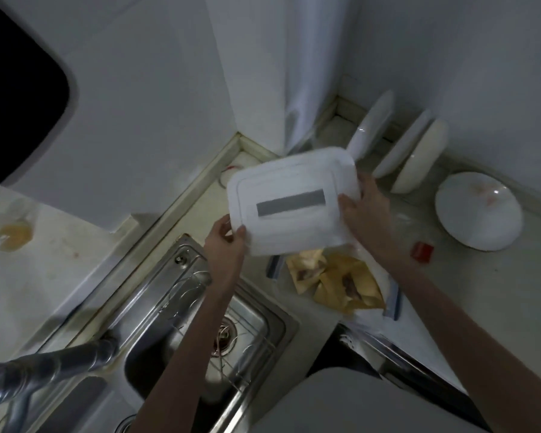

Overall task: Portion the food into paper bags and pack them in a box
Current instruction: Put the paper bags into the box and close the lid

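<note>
White lid (294,210), held tilted between both hands above the open box (391,295); its grey label strip (290,203) bears no readable writing. Left hand (227,242) pinches the lid's near-left corner; right hand (367,220) grips its right edge. Below the right hand, brown paper bags (344,284) lie in the box, apparently holding food. A sink (200,323) lies beneath the left forearm; plates (478,210) stand beyond the right hand.
</note>
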